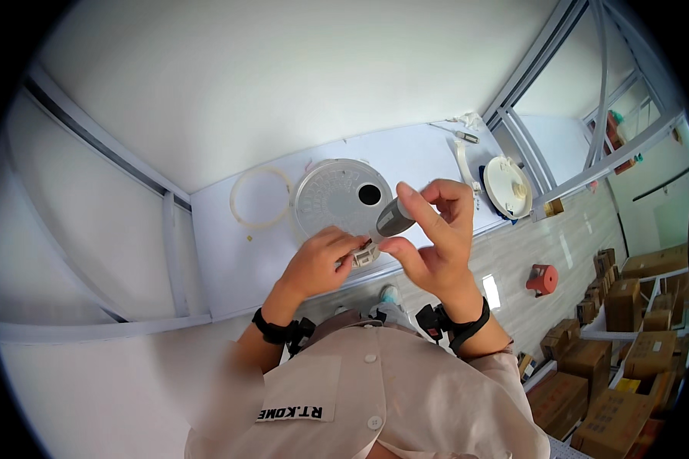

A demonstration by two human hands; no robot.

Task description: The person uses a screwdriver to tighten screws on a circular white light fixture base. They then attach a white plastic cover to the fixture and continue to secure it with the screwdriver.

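A thick grey-handled screwdriver (395, 219) is in my right hand (442, 243), its handle held between thumb and fingers. It slants down and left, with its lower end by the near rim of a round, grey, dish-like metal housing (329, 200) that has a black round spot on it. At that same rim, beside a small white labelled block (365, 256), are the closed fingertips of my left hand (319, 262). Whatever those fingertips pinch is too small or hidden to name. Both hands meet close together over the table's near edge.
A pale ring (235, 200) lies left of the housing on the white table (230, 264). Toward the right are a round cream cover (507, 188), a white strip (462, 164) and another screwdriver (467, 137). A red stool (542, 280) and cardboard boxes (586, 363) stand beyond the table.
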